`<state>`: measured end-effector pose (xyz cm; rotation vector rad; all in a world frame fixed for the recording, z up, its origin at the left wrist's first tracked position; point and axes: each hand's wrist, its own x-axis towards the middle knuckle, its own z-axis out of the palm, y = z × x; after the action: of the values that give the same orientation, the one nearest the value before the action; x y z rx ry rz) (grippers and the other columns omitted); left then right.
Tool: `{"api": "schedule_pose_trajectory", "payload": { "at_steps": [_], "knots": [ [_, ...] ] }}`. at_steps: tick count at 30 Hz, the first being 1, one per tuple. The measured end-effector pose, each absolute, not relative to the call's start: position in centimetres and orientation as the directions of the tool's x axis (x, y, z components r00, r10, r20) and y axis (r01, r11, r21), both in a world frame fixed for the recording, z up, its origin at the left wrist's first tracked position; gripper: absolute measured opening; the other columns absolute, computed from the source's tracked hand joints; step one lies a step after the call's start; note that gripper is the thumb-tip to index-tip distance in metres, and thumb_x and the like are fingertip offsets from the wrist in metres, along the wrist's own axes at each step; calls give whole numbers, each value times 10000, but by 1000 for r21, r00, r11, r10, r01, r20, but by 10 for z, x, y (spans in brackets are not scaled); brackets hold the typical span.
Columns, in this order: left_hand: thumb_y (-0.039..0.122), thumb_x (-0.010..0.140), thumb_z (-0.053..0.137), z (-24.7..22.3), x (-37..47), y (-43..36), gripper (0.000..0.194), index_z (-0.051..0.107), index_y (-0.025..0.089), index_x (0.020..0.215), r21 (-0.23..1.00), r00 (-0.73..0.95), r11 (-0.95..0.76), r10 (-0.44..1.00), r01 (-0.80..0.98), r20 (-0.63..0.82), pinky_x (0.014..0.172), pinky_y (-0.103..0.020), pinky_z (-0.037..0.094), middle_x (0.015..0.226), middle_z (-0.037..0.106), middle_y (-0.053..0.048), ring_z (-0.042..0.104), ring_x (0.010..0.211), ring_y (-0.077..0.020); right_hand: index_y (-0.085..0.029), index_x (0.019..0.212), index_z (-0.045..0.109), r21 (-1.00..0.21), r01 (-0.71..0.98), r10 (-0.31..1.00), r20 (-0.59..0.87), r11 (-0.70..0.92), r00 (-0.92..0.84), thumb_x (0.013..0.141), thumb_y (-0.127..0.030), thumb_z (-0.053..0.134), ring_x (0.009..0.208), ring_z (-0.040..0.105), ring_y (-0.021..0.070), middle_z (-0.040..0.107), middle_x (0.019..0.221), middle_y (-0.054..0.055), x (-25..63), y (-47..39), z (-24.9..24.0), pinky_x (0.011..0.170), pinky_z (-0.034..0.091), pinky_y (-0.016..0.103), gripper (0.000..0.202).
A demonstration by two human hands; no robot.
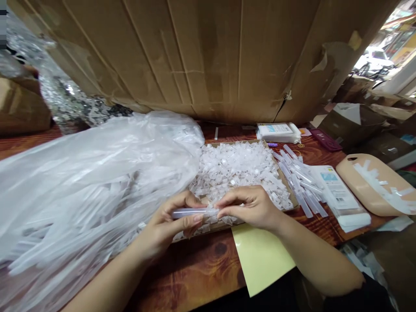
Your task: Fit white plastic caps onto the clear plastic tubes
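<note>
A translucent plastic tube (188,212) lies level between my two hands, over the near edge of a shallow cardboard tray (294,201). My left hand (173,216) grips the tube's body between thumb and fingers. At the tube's right end, my right hand (248,206) pinches a small clear piece whose exact shape is hidden by the fingertips. The tray is heaped with small clear plastic pieces (240,164). Several similar tubes (302,180) lie loose to the right of the tray.
A large clear plastic bag (97,173) of tubes covers the left side of the wooden table (195,277). Yellow paper (263,255) lies under my right forearm. Labelled packets (338,190) and a beige board (373,182) with tape strips are at right. A big cardboard box (208,56) stands behind.
</note>
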<state>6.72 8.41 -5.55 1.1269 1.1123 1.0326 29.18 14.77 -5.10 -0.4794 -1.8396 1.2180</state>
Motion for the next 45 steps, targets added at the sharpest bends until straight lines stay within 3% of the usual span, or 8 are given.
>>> {"api": "schedule_pose_trajectory", "payload": {
  "at_steps": [7, 13, 19, 23, 26, 34, 41, 45],
  "knots": [
    [498, 716, 830, -48, 77, 75, 359, 639, 201, 784, 979, 43, 187, 982, -82, -184, 486, -210, 309, 565, 551, 39, 430, 476, -80, -173, 907, 729, -518, 20, 427, 683, 855, -592, 990, -233, 606, 668, 675, 145, 748, 756, 49, 291, 147, -52, 632, 567, 250, 160],
    [471, 740, 822, -57, 76, 74, 321, 659, 200, 796, 994, 84, 103, 992, -33, -100, 465, -214, 319, 600, 553, 28, 448, 480, -92, -180, 814, 659, -299, 139, 308, 649, 944, -696, 1016, -168, 464, 583, 551, 157, 630, 649, 36, 293, 137, -48, 561, 491, 279, 281],
    [428, 824, 749, -65, 71, 77, 249, 661, 195, 826, 995, 173, -25, 985, 93, 9, 452, -221, 379, 622, 590, 18, 498, 472, -107, -184, 795, 645, -324, 159, 335, 614, 932, -715, 1024, -164, 458, 582, 533, 145, 627, 648, 31, 292, 136, -50, 556, 457, 271, 296],
    [402, 831, 746, -57, 69, 80, 228, 675, 186, 826, 988, 147, -84, 987, 132, 64, 493, -215, 389, 659, 608, 13, 506, 534, -108, -158, 878, 671, -487, 8, 360, 636, 874, -682, 1020, -215, 554, 653, 611, 125, 695, 733, 34, 294, 145, -44, 623, 510, 240, 192],
    [396, 813, 774, -54, 66, 84, 228, 680, 188, 832, 990, 58, -101, 994, 99, 96, 539, -217, 395, 719, 626, 6, 528, 594, -112, -160, 971, 685, -560, 79, 452, 570, 825, -686, 997, -255, 610, 730, 624, 134, 702, 828, 43, 300, 153, -38, 677, 522, 256, 124],
    [537, 834, 713, -59, 60, 98, 383, 687, 170, 939, 991, 10, 72, 997, -115, -71, 517, -221, 235, 614, 433, 46, 319, 544, -84, -140, 855, 716, -223, 559, 585, 66, 799, -809, 884, -52, 570, 849, 588, 203, 670, 926, 101, 273, 165, -56, 784, 475, 320, 174],
    [555, 749, 787, -58, 62, 102, 453, 704, 161, 957, 991, 41, 68, 997, -119, -63, 528, -224, 303, 655, 540, 17, 405, 567, -94, -161, 1017, 744, -171, 662, 673, 2, 729, -740, 913, -131, 583, 1061, 594, 286, 706, 985, 121, 255, 154, -49, 940, 454, 425, 194],
    [590, 705, 805, -60, 66, 103, 526, 689, 160, 986, 986, 29, 100, 995, -132, -97, 505, -227, 306, 708, 577, -1, 414, 573, -101, -165, 1064, 711, -252, 697, 730, 68, 672, -680, 862, -121, 625, 1078, 586, 292, 691, 1050, 134, 252, 154, -59, 942, 469, 449, 224]
  ]
}}
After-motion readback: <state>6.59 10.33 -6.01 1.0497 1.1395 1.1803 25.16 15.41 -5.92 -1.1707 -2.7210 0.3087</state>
